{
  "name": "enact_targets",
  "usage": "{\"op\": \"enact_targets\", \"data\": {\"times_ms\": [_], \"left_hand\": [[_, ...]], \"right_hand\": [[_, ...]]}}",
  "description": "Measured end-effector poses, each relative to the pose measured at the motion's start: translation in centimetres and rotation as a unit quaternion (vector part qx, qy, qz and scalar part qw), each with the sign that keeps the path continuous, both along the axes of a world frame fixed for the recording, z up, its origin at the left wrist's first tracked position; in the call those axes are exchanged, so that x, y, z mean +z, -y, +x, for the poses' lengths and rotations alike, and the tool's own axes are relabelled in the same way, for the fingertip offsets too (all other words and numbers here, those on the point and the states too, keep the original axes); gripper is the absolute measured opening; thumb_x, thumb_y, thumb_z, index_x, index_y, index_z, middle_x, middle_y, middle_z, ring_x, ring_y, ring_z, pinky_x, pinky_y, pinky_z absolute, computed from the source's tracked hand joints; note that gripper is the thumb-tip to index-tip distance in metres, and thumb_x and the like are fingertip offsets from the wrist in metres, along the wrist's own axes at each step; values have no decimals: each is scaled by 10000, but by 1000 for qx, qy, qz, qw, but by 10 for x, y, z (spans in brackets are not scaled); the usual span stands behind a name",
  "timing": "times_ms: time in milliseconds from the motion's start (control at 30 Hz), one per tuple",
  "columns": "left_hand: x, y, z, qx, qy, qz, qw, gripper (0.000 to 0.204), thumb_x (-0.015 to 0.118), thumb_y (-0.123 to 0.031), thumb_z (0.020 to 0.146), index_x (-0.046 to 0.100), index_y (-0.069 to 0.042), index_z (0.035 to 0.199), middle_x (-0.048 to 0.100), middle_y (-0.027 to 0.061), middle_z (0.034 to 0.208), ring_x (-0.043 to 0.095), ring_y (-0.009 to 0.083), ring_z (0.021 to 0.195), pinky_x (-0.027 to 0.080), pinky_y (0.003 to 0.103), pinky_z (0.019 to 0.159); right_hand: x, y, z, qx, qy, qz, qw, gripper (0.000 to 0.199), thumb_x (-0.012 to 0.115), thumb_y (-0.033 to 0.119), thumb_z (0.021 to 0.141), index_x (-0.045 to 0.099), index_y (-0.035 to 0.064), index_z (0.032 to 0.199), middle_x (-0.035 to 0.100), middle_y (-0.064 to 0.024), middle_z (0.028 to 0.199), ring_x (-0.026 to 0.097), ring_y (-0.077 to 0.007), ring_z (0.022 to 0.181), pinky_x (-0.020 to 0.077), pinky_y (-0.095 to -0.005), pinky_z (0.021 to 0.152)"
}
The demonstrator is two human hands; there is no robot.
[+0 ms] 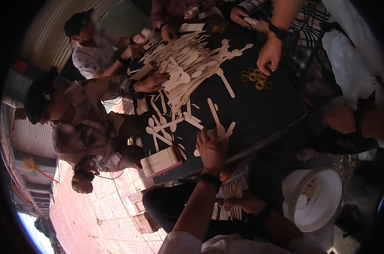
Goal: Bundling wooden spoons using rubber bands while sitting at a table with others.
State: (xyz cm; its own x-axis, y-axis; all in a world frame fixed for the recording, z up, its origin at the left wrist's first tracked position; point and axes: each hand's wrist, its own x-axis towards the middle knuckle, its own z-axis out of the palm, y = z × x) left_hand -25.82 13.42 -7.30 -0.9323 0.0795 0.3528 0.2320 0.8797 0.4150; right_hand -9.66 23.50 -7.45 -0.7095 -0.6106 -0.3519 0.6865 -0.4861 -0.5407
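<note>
My left hand (211,149) reaches over the near edge of the black table, palm down. Its fingers are bent and bunched on pale wooden spoons (221,131), whose ends show beside the hand; the fingertips are partly hidden. Lower down, close to my lap, my right hand (250,202) is closed around a bundle of wooden spoons (231,195), seen mostly as a stack of thin handles. Left of my left hand, a row of wooden spoons stands packed in a reddish holder (170,169) at the table's corner.
A large heap of wooden spoons (183,55) covers the far part of the black table (264,114). Yellow rubber bands (256,77) lie near another person's hand (270,56). Several people work around the table. A white bucket (331,199) stands at my right.
</note>
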Motion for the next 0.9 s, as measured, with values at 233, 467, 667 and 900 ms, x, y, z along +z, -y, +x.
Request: {"op": "enact_targets", "data": {"times_ms": [233, 467, 667, 900], "left_hand": [[-6, 14, 3, -99, 7, 9, 995, 243, 519, -66, 791, 503, -21, 1029, 461, 175, 1130, 429, 357, 1107, 357, 444, 904], [0, 38, 21, -127, -39, 60, 989, 250, 540, -44, 758, 502, 15, 998, 497, 162, 1026, 473, 351, 992, 378, 446, 852], [16, 58, 37, -51, 27, -52, 997, 230, 576, -105, 746, 518, -36, 957, 460, 131, 1033, 436, 330, 1011, 335, 437, 894], [16, 65, 33, -100, 46, -40, 993, 150, 562, -63, 715, 511, -22, 850, 489, 137, 917, 464, 337, 911, 368, 434, 805]], "right_hand": [[-7, -1, 1, -21, -4, 1, 1000, 368, 630, 155, 818, 463, 2, 1108, 595, -98, 893, 590, -140, 726, 490, -279, 675], [-2, -2, 0, -14, -12, 5, 1000, 409, 632, 138, 815, 447, 0, 1153, 610, -104, 919, 603, -147, 748, 498, -284, 700], [1, -2, 0, -41, 0, -12, 999, 427, 627, 125, 818, 433, -7, 1175, 611, -107, 946, 604, -161, 813, 497, -285, 728], [-6, -5, 3, -10, -22, 23, 999, 391, 612, 115, 833, 446, -14, 1163, 609, -113, 962, 600, -165, 869, 496, -296, 761]]}}
